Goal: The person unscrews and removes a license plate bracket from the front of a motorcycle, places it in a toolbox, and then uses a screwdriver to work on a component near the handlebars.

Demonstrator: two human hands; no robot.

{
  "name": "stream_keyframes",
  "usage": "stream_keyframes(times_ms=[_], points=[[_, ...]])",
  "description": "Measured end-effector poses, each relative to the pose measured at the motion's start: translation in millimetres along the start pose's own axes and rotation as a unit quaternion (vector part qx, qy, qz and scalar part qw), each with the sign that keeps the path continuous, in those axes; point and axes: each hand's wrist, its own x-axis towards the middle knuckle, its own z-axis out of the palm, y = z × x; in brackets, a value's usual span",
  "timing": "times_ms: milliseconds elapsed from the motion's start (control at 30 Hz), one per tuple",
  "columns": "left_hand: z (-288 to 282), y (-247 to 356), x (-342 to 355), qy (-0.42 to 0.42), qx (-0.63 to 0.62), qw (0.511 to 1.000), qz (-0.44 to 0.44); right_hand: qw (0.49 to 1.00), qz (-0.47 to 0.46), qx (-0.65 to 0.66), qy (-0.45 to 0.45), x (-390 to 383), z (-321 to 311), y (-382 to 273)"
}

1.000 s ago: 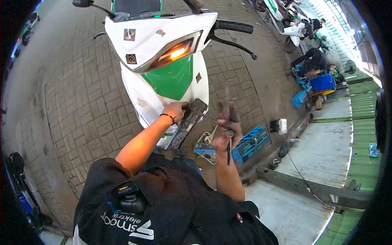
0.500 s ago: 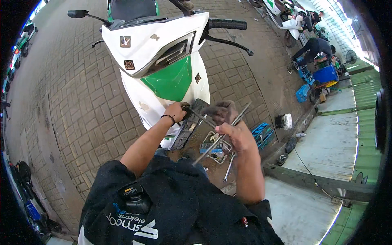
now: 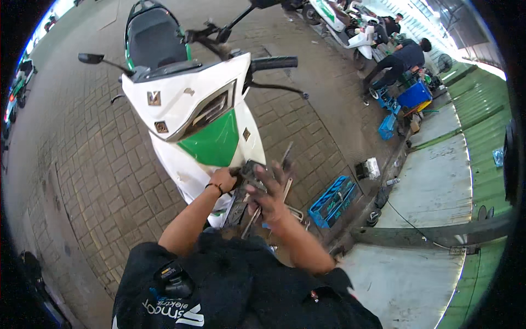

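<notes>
A white scooter (image 3: pixel 159 104) with a green front panel (image 3: pixel 211 140) stands in front of me. My left hand (image 3: pixel 222 181) is closed on a dark part (image 3: pixel 234 172) low on the scooter's front, beside a dirty dark plate (image 3: pixel 238 205). Just right of it my right hand (image 3: pixel 266 194), smeared by motion, has a long metal rod (image 3: pixel 251 225) across its palm, its fingers loosely bent upward. The rod slants from lower left to upper right. My right hand hides part of the scooter's lower front and of the items on the paving behind it.
Right are a blue toolbox (image 3: pixel 332 202), a small box (image 3: pixel 372 167), a spray can (image 3: pixel 393 181) and a green-and-white metal wall (image 3: pixel 416 186). Upper right, two people (image 3: pixel 400 66) are among scooters (image 3: pixel 359 38) and blue crates (image 3: pixel 411 96). More scooters (image 3: pixel 22 88) line the far left.
The scooter's orange light, lit a second ago, is off. My right hand and rod have moved left toward my left hand. The view has shifted, showing more of the seat.
</notes>
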Motion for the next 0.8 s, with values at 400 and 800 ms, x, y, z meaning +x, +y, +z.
stream_keyframes(times_ms=[400,800], points=[[-13.4,19.3,-4.5,-0.045,-0.134,0.990,-0.026,0.670,0.491,0.553,-0.053,10.7,-33.7,5.3],[6.9,-11.9,15.7,-0.004,0.054,0.997,0.058,0.887,0.126,-0.133,-0.423,89.2,-56.4,-41.0]])
